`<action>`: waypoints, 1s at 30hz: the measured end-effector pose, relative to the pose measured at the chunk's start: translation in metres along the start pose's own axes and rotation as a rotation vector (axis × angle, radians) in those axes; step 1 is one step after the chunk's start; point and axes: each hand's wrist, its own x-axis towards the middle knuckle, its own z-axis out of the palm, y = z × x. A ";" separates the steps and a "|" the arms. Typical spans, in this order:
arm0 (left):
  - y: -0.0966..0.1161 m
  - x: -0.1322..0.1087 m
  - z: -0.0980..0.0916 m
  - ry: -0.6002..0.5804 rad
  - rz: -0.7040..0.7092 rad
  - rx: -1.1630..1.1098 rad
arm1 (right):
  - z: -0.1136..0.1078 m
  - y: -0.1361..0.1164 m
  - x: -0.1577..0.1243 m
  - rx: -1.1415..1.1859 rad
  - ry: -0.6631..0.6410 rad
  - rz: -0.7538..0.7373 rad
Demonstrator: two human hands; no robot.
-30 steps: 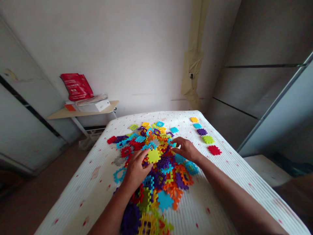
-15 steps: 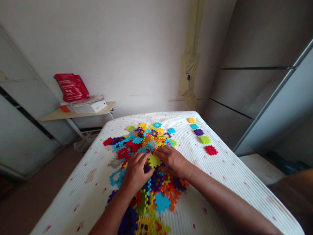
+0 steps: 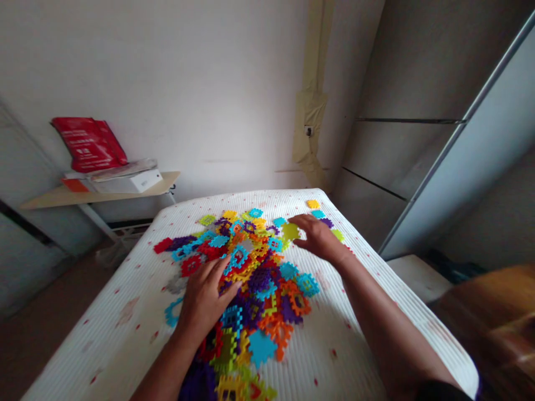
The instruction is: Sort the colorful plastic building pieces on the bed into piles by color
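Observation:
In my right hand [image 3: 315, 236] is a lime-green toothed plastic tile [image 3: 290, 231], pinched at its right side and raised over the far right of the pile. My left hand [image 3: 207, 292] rests on the left side of the heap, fingers apart and holding nothing; its fingertips lie near a blue toothed tile with a cut-out [image 3: 237, 257]. The heap mixes red, orange, yellow, purple, grey and blue interlocking tiles, some with window openings. Right of the heap runs a line of single tiles: yellow [image 3: 313, 204], blue [image 3: 318, 214], purple [image 3: 326, 223] and green [image 3: 338, 235]. My right forearm covers the near end of that line.
A white ribbed cover with red spots [image 3: 121, 328] lies over the table. At the left, a small side table [image 3: 167, 184] carries a red bag [image 3: 90, 145] and a white box [image 3: 142, 181]. A grey cabinet [image 3: 376, 150] stands at the right, and a wall socket [image 3: 309, 131] is behind.
My right hand has lifted the lime-green tile off the middle of the heap and carried it away to the right. My left hand has let go of it and opened. The view has turned slightly right.

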 end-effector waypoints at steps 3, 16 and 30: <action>-0.020 -0.002 0.005 -0.011 -0.036 0.107 | -0.030 0.063 -0.018 -0.113 0.022 0.288; -0.041 -0.006 0.027 -0.086 -0.096 0.021 | -0.016 0.143 -0.065 -0.125 -0.140 0.573; -0.038 -0.005 0.027 -0.095 -0.125 0.006 | -0.003 0.148 -0.064 -0.163 -0.186 0.544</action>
